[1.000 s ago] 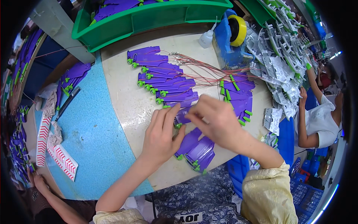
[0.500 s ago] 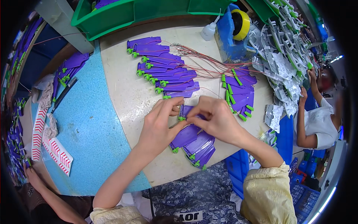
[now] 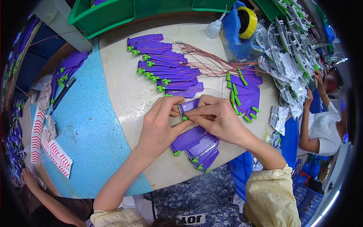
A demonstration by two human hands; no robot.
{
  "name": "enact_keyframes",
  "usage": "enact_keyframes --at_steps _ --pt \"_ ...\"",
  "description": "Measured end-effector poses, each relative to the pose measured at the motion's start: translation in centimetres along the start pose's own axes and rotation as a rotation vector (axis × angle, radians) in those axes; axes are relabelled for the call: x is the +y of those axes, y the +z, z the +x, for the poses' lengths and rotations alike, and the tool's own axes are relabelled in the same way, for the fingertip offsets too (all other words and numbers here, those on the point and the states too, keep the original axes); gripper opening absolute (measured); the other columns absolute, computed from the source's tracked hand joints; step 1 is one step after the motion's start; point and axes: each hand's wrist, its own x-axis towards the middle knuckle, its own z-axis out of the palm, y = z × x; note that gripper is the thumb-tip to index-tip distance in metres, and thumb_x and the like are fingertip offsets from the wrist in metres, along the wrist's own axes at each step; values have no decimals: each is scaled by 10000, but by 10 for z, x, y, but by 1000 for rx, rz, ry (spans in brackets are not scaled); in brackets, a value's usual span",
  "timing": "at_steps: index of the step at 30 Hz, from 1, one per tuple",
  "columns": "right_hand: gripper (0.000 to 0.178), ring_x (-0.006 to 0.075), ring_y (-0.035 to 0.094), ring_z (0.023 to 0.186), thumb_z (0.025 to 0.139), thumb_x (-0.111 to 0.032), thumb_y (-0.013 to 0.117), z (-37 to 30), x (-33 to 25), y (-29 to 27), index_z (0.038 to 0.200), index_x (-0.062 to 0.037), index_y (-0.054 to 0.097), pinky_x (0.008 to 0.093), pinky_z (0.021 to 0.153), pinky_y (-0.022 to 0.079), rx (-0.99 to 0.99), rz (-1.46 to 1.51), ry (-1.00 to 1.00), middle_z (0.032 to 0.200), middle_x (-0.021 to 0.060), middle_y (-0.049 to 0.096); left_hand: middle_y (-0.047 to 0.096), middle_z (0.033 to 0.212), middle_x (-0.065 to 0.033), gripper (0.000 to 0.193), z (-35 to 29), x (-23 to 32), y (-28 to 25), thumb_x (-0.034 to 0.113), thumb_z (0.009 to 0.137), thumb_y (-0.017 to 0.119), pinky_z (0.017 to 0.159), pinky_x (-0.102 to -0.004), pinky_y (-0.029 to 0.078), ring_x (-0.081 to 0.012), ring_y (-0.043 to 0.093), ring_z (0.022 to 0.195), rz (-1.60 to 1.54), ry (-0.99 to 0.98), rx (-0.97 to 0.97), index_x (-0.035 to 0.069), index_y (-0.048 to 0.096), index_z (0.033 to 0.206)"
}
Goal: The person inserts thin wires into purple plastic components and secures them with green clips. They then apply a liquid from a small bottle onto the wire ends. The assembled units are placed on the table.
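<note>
Between my two hands is a flat purple plastic part (image 3: 190, 104) with a green end. My left hand (image 3: 159, 119) pinches it by its left edge. My right hand (image 3: 218, 117) has its fingertips closed at the green end, which they partly cover. Just below my hands, several more purple parts with green tips (image 3: 203, 148) lie fanned out near the table's front edge. Beyond my hands stands a row of overlapping purple parts with round green ends (image 3: 172, 72), with thin red wires running off to the right. Another purple pile with green strips (image 3: 245, 90) lies to the right.
Green bins (image 3: 106, 20) line the back. A white squeeze bottle (image 3: 214, 28) stands by a blue tape dispenser (image 3: 236, 41) with yellow tape. Grey-white plastic parts (image 3: 285, 68) heap up at right. Red-striped strips (image 3: 56, 153) and a black tool (image 3: 62, 96) lie left. Other people work at both sides.
My right fingertips have shifted down and left onto the green end of the purple part, uncovering more of its top. My left hand keeps its pinch.
</note>
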Motion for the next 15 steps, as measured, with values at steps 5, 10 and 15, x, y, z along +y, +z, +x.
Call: enact_keyframes --at_steps 5,10,15 --pt "177 190 549 635 816 7 738 9 -5 0 987 -8 779 342 579 427 -69 -180 -151 756 87 590 643 978 -118 503 2 7 -2 58 657 892 728 -365 539 -269 633 858 24 -9 -4 14 622 1079" --pt "107 308 644 680 798 -83 707 25 -6 -14 862 -22 767 412 599 485 -187 -77 -46 755 133 630 602 905 -89 469 5 4 0 81 613 892 747 -390 499 -297 575 888 174 126 24 23 626 996" --pt "129 316 645 621 778 -119 732 25 0 -6 787 9 746 426 582 481 146 -152 174 723 164 673 561 845 -70 346 1 4 -4 168 628 885 686 -382 477 -264 548 822 307 172 23 47 631 830"
